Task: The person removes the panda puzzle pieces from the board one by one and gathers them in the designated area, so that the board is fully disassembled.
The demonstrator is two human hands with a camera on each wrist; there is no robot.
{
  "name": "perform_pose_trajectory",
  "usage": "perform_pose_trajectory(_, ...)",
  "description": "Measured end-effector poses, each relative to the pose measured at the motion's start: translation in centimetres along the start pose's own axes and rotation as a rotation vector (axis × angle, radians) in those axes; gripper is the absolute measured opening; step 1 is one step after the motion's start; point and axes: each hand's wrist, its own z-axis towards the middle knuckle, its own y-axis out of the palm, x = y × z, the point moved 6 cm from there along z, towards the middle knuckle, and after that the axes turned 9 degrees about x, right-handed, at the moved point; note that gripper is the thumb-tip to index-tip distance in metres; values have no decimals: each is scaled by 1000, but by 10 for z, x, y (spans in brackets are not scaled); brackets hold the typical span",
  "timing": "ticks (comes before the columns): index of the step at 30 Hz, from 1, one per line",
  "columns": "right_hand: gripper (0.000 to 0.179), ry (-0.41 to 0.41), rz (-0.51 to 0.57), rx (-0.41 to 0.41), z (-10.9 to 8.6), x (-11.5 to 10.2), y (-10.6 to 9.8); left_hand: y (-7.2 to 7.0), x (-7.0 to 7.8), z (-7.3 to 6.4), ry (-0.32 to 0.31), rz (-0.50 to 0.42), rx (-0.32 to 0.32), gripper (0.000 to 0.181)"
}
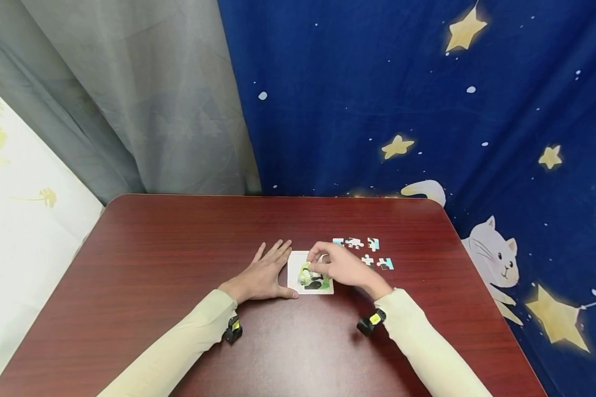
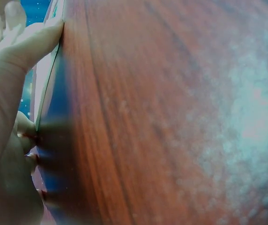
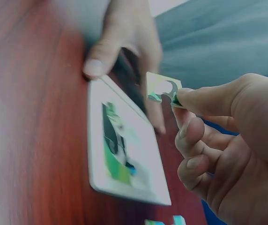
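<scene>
A white-bordered puzzle board (image 1: 294, 267) lies flat on the table, with green, black and white pieces fitted in its lower part. My left hand (image 1: 262, 279) rests on the table at the board's left side, fingers straight and spread, the thumb at the near left corner. Over the board, my right hand (image 1: 346, 267) pinches a puzzle piece (image 3: 162, 88) between thumb and fingers. That piece is pale green, white and black, held apart from the board in the right wrist view. The left wrist view has only part of the left hand (image 2: 7, 93) and the board's edge.
Several loose puzzle pieces (image 1: 373, 244), white, black and light blue, lie to the right of the board and behind it. The dark red wooden table (image 1: 179, 237) extends around them. A grey curtain (image 1: 169, 99) and a blue star-patterned curtain (image 1: 338, 99) hang behind its far edge.
</scene>
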Motion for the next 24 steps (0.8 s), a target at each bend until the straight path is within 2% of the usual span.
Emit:
perform_pose_trajectory(2,7,35,15,16,-6,4,-10,0,1,0,3,-1,2,124)
perform_pose_trajectory(8,5,68,-29,54,-33,27,-37,-3,2,-1,16,1,13,123)
perform_pose_trajectory(14,4,107,-82,33,-55,50,-48,-2,1,-1,11,2,8,123)
perform_pose_trajectory(19,7,122,-103,27,-60,58,-49,0,-1,0,5,2,3,123)
perform_pose_trajectory(24,12,116,-154,97,-55,54,-49,0,-2,0,4,-2,2,123)
